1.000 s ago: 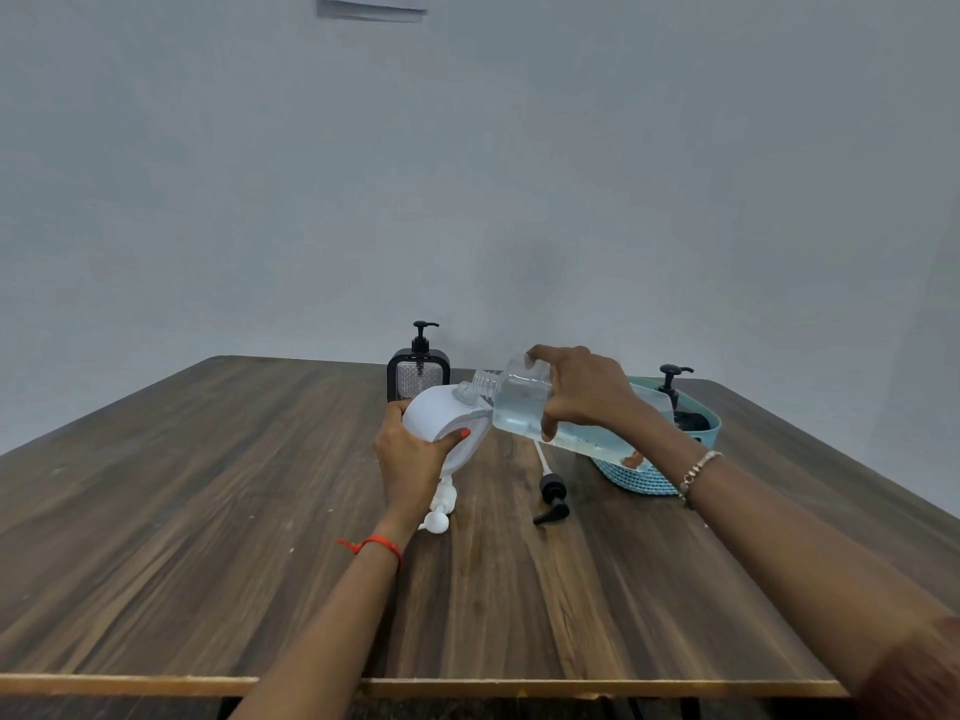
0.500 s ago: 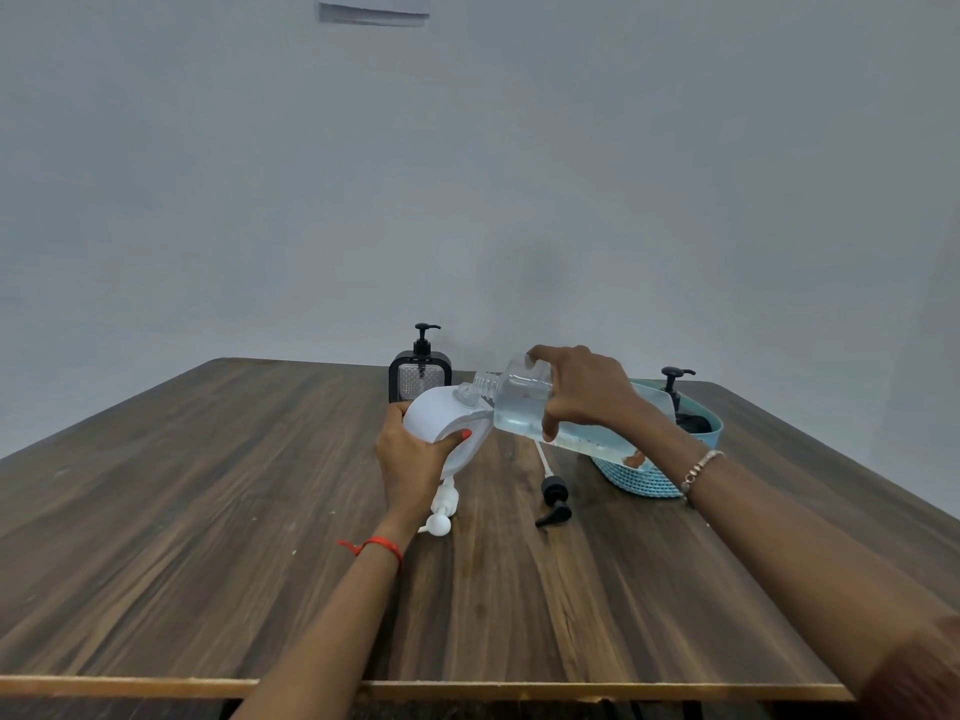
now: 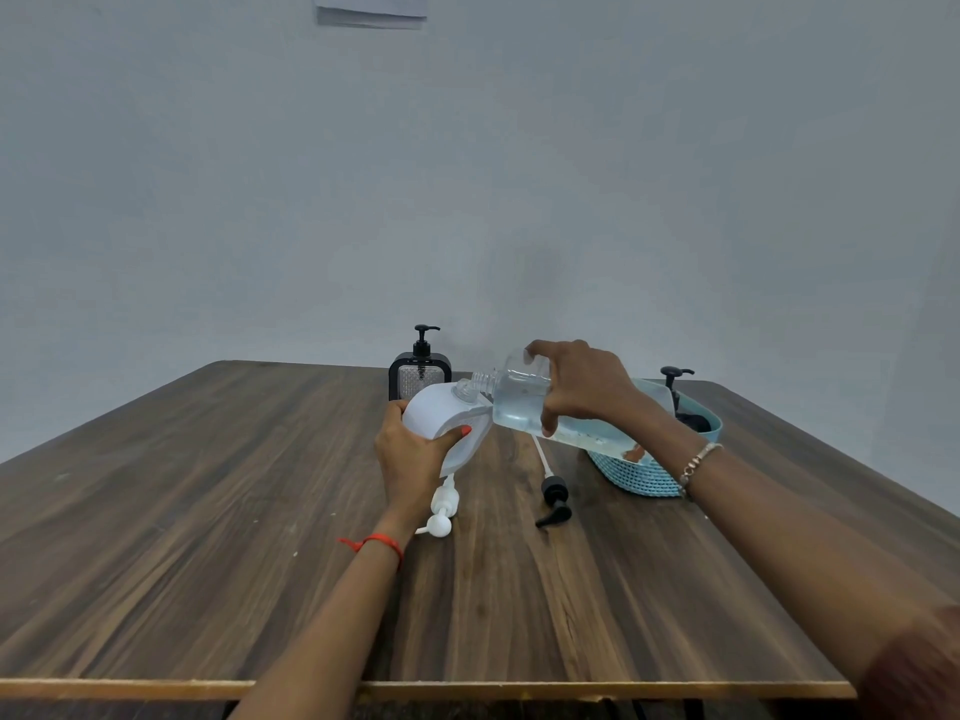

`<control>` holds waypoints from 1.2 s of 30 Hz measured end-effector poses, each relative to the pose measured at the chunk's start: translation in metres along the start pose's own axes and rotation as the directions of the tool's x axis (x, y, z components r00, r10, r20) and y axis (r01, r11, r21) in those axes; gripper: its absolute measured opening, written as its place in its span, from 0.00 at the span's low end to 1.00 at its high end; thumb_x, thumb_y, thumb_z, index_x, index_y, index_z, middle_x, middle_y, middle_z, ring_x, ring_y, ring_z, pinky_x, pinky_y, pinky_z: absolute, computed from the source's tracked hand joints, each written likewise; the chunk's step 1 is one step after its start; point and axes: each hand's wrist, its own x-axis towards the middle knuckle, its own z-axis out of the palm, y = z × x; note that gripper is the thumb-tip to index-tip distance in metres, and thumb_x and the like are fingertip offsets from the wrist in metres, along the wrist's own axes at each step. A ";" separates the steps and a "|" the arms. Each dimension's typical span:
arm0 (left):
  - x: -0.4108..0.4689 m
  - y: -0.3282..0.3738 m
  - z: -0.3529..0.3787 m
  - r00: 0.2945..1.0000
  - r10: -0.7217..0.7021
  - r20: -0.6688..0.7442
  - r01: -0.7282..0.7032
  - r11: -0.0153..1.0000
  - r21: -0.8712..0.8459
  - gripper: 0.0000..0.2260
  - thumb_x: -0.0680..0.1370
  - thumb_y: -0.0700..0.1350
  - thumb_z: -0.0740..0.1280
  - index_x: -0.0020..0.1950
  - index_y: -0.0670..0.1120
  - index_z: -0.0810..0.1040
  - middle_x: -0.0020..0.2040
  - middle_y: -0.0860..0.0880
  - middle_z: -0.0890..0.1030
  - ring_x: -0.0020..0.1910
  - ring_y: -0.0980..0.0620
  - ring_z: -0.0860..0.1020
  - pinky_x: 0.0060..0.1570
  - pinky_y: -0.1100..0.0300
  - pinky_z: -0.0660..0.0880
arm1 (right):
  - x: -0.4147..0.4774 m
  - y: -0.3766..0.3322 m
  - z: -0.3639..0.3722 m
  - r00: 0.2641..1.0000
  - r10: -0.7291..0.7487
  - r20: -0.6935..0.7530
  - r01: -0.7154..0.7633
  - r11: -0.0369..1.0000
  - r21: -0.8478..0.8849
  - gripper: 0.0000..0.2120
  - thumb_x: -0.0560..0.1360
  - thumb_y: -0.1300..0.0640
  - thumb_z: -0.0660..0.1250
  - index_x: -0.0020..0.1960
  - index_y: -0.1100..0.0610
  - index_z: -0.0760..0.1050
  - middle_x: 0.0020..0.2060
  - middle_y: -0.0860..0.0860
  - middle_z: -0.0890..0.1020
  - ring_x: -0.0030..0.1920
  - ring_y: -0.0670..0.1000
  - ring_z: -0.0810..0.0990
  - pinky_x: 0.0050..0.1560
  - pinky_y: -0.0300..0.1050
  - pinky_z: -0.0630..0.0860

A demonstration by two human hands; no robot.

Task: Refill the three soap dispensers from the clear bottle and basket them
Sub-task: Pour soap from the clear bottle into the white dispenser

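Note:
My left hand grips a white soap dispenser body, tilted, its opening up toward the right. My right hand holds the clear bottle tipped sideways, its threaded neck at the white dispenser's opening; clear liquid lies inside it. A black square dispenser with its pump on stands behind them. A light blue basket sits at the right with a black-pumped dispenser inside, partly hidden by my arm.
A white pump head and a black pump head with its tube lie loose on the wooden table under my hands. The table's near edge runs along the bottom. A grey wall stands behind.
Both hands hold nearly the same pose; the view shifted slightly and the bottle stays tipped at the white dispenser's opening.

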 end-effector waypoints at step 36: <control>-0.004 -0.002 -0.002 1.000 0.005 0.008 -0.005 1.000 -0.009 0.23 0.63 0.44 0.79 0.51 0.44 0.72 0.43 0.54 0.75 0.40 0.58 0.74 0.34 0.74 0.70 | -0.001 -0.002 0.000 1.000 0.010 0.021 -0.010 1.000 -0.005 0.37 0.56 0.54 0.79 0.62 0.51 0.69 0.40 0.48 0.74 0.41 0.51 0.74 0.31 0.36 0.62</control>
